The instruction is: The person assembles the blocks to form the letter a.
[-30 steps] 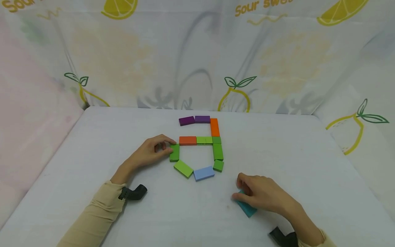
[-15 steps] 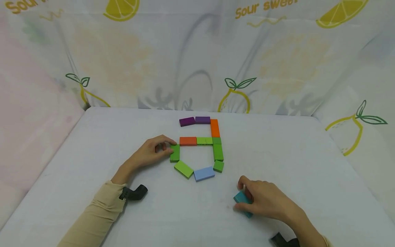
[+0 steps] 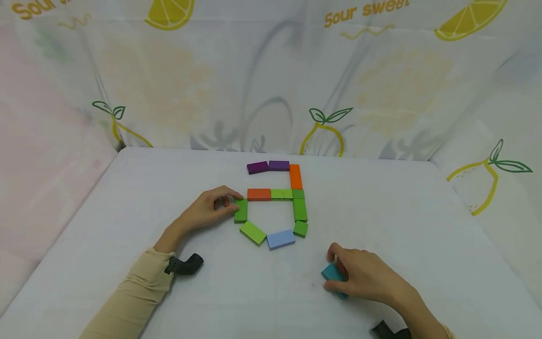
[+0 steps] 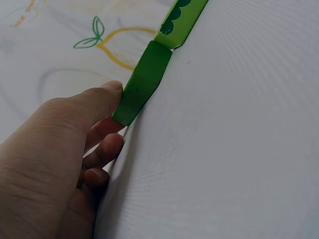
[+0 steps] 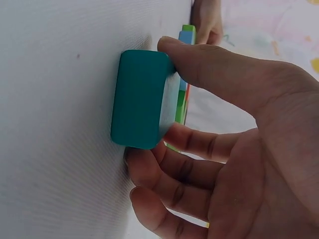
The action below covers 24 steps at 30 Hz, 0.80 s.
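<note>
In the head view my left hand (image 3: pixel 205 207) pinches a green block (image 3: pixel 241 215) at the left side of a figure laid out in flat coloured blocks. The left wrist view shows the thumb against this green block (image 4: pixel 141 82), a finger partly hidden behind it. At the front right, my right hand (image 3: pixel 372 275) grips a teal block (image 3: pixel 332 272) by its long sides. Up close, the teal block (image 5: pixel 140 99) sits between thumb and fingers, low over the white cloth. Below the held green block lies a light green block (image 3: pixel 253 233), then a pale blue one (image 3: pixel 281 239).
A red-orange block (image 3: pixel 259 194), several green blocks, an orange block (image 3: pixel 295 176) and two purple blocks (image 3: pixel 279 165) form the rest of the figure. White cloth (image 3: pixel 190 296) covers the table. A lemon-printed curtain (image 3: pixel 262 84) hangs behind it.
My right hand has shifted slightly toward me and to the right, and the teal block has turned a little, its far end now showing between thumb and fingers. The left hand stays in place.
</note>
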{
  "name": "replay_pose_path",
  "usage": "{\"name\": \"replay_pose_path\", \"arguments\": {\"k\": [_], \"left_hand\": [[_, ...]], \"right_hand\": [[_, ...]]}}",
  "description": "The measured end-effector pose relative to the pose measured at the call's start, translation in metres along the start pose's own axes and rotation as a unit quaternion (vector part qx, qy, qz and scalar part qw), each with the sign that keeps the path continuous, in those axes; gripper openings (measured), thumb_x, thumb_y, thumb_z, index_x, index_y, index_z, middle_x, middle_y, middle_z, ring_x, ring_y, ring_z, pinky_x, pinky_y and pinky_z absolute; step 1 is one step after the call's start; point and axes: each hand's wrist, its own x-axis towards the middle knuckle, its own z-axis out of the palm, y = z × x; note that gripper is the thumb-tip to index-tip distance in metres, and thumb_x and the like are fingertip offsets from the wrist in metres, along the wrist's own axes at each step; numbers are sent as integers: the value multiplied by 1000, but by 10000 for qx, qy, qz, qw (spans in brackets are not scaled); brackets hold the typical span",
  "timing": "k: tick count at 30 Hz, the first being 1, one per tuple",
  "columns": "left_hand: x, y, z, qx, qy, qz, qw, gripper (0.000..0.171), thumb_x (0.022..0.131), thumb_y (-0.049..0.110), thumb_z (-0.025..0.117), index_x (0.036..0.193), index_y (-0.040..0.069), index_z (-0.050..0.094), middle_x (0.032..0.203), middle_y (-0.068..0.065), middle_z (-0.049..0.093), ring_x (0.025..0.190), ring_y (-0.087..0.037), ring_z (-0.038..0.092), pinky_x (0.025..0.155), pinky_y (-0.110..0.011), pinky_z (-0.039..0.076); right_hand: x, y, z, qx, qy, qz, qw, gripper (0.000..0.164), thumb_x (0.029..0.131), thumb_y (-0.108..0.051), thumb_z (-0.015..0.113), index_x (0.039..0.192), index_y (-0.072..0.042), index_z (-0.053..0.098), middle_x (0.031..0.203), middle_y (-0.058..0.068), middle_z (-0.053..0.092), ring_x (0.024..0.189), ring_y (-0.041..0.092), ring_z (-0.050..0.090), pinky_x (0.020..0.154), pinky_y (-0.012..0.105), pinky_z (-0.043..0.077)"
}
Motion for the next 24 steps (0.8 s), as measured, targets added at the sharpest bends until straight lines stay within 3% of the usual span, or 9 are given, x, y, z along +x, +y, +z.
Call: {"name": "replay_pose_path", "arguments": {"k": [14, 24], "left_hand": [[-1, 0, 1, -73, 14, 55, 10000, 26, 88, 22, 68, 114, 21, 64, 102, 8, 64, 80, -8, 52, 68, -22, 41], [-1, -2, 1, -95, 33, 78, 9999, 26, 87, 22, 68, 114, 21, 65, 101, 9, 64, 80, -7, 52, 68, -22, 42]], "right_hand": [[1, 3, -2, -7, 170, -109, 9998, 28, 77, -38, 75, 90, -24, 55, 69, -15, 48, 60, -3, 41, 53, 17, 36], [7, 6, -2, -71, 355, -132, 9993, 23, 78, -32, 73, 93, -24, 57, 73, -15, 49, 62, -2, 43, 53, 17, 37]]}}
